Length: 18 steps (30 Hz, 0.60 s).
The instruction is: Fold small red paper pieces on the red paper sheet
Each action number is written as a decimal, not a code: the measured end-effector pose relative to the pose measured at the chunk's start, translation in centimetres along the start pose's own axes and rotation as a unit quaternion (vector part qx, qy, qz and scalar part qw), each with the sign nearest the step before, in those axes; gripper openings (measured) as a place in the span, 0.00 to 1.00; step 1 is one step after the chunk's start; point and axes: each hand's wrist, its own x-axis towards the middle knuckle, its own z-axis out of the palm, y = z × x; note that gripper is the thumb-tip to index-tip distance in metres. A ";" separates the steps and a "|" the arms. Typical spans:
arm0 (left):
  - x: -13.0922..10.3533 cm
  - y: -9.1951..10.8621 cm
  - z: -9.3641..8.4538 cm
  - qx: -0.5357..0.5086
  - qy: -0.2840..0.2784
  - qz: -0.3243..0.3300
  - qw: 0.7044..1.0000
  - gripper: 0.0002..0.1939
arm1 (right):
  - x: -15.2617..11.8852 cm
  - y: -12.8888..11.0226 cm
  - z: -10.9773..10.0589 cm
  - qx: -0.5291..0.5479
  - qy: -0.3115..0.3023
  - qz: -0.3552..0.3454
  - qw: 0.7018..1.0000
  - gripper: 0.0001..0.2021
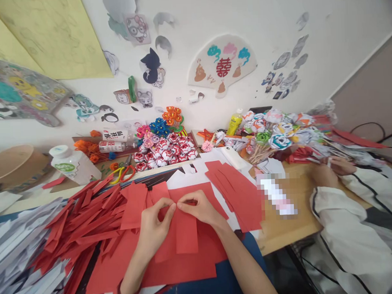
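Over large red paper sheets [123, 269], my left hand [157, 221] and my right hand [198, 207] meet with pinched fingertips. My right hand pinches the top of a small red paper rectangle [186, 233] that hangs down below it. My left fingers are pressed together beside its upper left corner; what they hold, if anything, is too small to make out. Another red piece [133, 205] lies left of my left hand. Folded red strips [85, 215] are heaped at the left, and a stack of red sheets [236, 192] lies to the right.
White folded strips [22, 251] fill the lower left. Behind stand a white bottle [72, 164], scissors [123, 174], red-and-white paper flowers [170, 152] and a yellow bottle [235, 122]. At the right, another person's hands [332, 172] and white sleeves [343, 219] are over the table.
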 end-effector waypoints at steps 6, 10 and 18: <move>0.3 -1.1 -0.4 0.009 0.029 -0.031 0.999 0.13 | 0.2 -0.3 -0.1 -0.011 -0.002 -0.007 1.000 0.13; 0.4 -1.9 -0.7 0.009 0.061 -0.065 0.996 0.17 | 0.3 -0.2 -0.4 -0.002 0.037 0.011 0.999 0.14; 0.5 -2.2 -0.7 -0.102 0.065 -0.126 0.985 0.22 | 0.3 0.7 -0.9 0.069 0.087 0.072 0.991 0.22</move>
